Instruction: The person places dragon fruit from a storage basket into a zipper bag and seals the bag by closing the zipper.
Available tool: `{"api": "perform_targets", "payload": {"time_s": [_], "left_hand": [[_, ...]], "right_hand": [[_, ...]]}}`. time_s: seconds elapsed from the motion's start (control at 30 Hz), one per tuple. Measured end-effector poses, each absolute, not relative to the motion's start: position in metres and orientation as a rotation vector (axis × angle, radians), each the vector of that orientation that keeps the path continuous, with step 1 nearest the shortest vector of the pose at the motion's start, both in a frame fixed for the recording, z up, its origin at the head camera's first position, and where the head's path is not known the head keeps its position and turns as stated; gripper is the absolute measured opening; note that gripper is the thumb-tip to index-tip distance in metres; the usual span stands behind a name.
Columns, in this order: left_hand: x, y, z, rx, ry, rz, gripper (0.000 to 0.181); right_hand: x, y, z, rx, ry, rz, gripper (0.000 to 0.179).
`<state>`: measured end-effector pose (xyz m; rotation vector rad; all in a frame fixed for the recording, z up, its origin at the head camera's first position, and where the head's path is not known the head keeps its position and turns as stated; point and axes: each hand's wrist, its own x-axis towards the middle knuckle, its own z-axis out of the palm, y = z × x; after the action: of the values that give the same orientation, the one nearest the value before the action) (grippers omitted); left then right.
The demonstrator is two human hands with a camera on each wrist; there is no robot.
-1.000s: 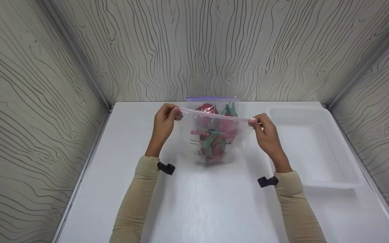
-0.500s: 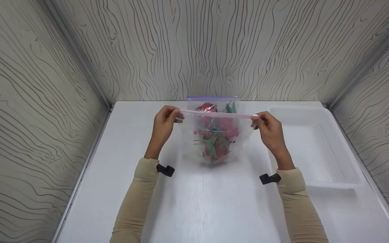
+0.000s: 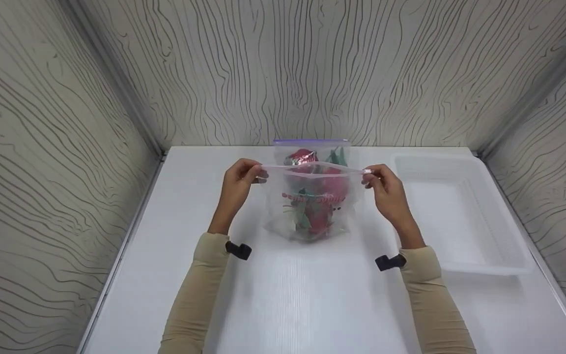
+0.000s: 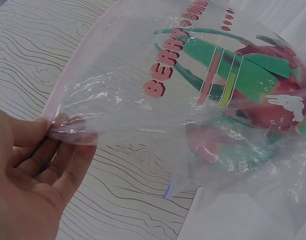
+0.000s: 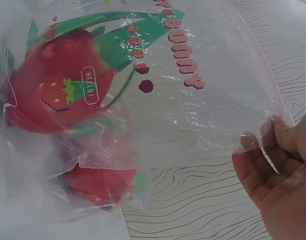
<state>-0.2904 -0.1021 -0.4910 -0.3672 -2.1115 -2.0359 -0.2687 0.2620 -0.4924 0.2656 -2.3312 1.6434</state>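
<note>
A clear zip bag (image 3: 273,211) with a pink rim and red bunny lettering stands near the table's back. Inside it lies a red dragon fruit (image 5: 63,85) with green leaf tips. Thumb and fingers of my left hand (image 3: 237,189) pinch the left end of the rim. My right hand (image 3: 389,196) pinches the right end the same way. Between the hands, the rim's two edges bow slightly apart mid-way. Right behind stands a second clear bag with a purple zip (image 3: 311,141), holding red and green dragon fruit (image 5: 100,185), partly hidden by the front bag.
A shallow white plastic tray (image 3: 504,216) sits on the right of the white table (image 3: 283,305). Wood-grain panels (image 3: 283,73) rise behind the table and at both sides.
The pink rim was one straight line between the hands; its edges now bow apart in the middle. The left hand has come slightly down; the right has shifted a little back and forth.
</note>
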Motion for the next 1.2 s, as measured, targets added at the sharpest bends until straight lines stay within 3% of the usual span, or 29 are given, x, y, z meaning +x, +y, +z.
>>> {"api": "perform_targets", "payload": {"time_s": [0.87,1.2], "left_hand": [[-0.288,-0.113,-0.496,-0.266,-2.228,-2.025,0.019],[-0.285,-0.087,-0.457,-0.364,-2.247,-1.741,0.013]], "right_hand": [[-0.271,0.256,-0.514,0.185,-2.128,1.758,0.016],[-0.259,0.245,-0.496,0.069,-2.154,1.753,0.013]]}}
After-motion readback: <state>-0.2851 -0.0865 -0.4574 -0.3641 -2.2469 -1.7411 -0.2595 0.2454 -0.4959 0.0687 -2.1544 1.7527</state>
